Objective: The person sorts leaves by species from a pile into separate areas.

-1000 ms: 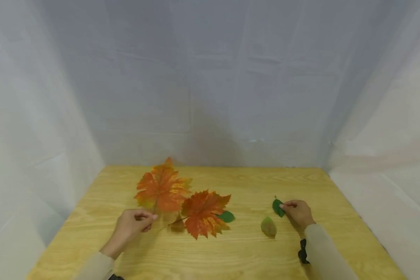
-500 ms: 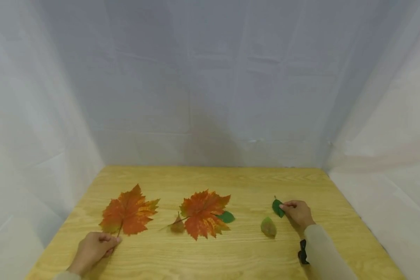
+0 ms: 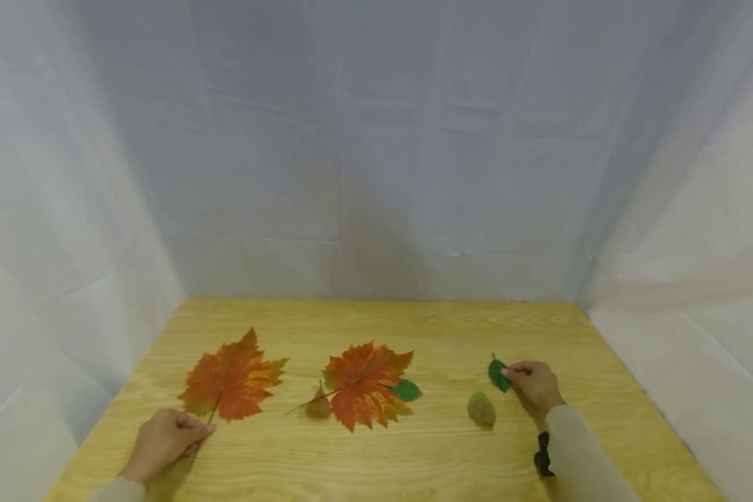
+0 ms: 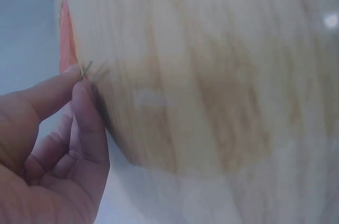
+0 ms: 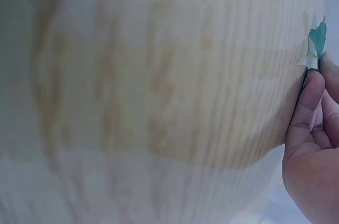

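Observation:
At the left of the table, my left hand pinches the stem of an orange-red maple-like leaf between thumb and finger; the stem's tip pokes out past the fingertips in the left wrist view. On the right, thumb and finger of my right hand pinch the edge of a small dark green leaf, seen edge-on as a green leaf in the right wrist view. Just left of that hand lies a yellow-green and brownish leaf.
A second orange-red leaf lies mid-table, partly over a green leaf. Beside its stem is a small brown leaf. White sheets close in the wooden table at the back and both sides.
My left hand has carried the orange-red leaf left and toward me, from beside the middle leaf to the table's left part, then nearly stopped. The right hand has stayed in place.

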Tool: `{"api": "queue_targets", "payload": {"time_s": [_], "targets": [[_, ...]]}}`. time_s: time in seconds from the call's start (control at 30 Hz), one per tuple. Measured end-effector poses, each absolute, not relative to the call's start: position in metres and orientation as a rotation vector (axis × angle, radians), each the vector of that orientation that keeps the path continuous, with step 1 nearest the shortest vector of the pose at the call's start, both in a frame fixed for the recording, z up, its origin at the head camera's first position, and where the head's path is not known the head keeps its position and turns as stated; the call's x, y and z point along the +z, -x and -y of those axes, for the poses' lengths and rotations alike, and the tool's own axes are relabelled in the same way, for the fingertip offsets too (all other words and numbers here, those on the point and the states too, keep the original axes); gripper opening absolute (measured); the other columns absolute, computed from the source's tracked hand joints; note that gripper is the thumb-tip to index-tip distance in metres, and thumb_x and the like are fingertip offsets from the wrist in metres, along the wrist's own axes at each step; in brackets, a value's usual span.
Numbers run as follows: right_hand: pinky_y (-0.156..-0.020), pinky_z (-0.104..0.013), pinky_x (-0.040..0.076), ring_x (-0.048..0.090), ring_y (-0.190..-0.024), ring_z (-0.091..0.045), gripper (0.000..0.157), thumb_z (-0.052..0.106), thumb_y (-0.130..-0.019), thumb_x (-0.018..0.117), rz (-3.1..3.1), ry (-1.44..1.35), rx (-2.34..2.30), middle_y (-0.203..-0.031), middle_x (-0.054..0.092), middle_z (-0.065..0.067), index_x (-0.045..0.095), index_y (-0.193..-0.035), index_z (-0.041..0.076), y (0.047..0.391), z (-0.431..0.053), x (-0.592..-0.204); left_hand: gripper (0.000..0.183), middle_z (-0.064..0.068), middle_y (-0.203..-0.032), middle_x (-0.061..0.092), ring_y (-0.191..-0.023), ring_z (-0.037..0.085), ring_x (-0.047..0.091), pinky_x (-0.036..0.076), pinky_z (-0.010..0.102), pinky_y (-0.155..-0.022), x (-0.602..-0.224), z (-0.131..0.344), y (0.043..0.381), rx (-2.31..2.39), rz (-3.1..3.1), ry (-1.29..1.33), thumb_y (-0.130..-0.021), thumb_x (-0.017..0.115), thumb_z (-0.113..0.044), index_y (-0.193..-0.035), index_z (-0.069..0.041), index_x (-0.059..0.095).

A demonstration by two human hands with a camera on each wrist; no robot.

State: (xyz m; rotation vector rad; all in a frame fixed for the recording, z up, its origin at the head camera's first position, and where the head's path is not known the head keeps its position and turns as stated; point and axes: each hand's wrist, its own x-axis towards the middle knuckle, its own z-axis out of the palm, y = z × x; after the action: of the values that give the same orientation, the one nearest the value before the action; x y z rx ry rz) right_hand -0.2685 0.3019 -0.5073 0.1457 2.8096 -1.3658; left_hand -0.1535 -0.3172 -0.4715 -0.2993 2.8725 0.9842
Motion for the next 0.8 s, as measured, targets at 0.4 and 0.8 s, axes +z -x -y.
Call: {"api": "queue_targets", "payload": {"time_s": [0.4, 0.8], "targets": [[-0.082, -0.044, 0.050, 0.062, -0.094, -0.029, 0.039, 0.030, -0.092, 0.065, -2.813, -0.160, -1.348, -0.102, 0.067, -0.016, 0.066, -0.109, -0.005, 0.2679, -0.3020, -0.5080, 0.025, -0.003, -0.054, 0.060, -0.051, 0.014, 0.053, 0.044, 0.031, -0.058, -0.4747, 0.3157, 0.1545, 0.993, -2.899, 0.344, -0.084, 0.073, -0.027, -0.067, -0.008, 0.072], [-0.083, -0.044, 0.050, 0.061, -0.095, -0.030, 0.041, 0.032, -0.092, 0.065, -2.838, -0.136, -1.338, -0.104, 0.067, -0.017, 0.067, -0.109, -0.005, 0.2712, -0.3031, -0.5076, 0.027, -0.003, -0.054, 0.060, -0.050, 0.014, 0.051, 0.040, 0.030, -0.052, -0.4783, 0.3152, 0.1554, 1.000, -2.894, 0.362, -0.083, 0.073, -0.028, -0.067, -0.007, 0.072]]}}
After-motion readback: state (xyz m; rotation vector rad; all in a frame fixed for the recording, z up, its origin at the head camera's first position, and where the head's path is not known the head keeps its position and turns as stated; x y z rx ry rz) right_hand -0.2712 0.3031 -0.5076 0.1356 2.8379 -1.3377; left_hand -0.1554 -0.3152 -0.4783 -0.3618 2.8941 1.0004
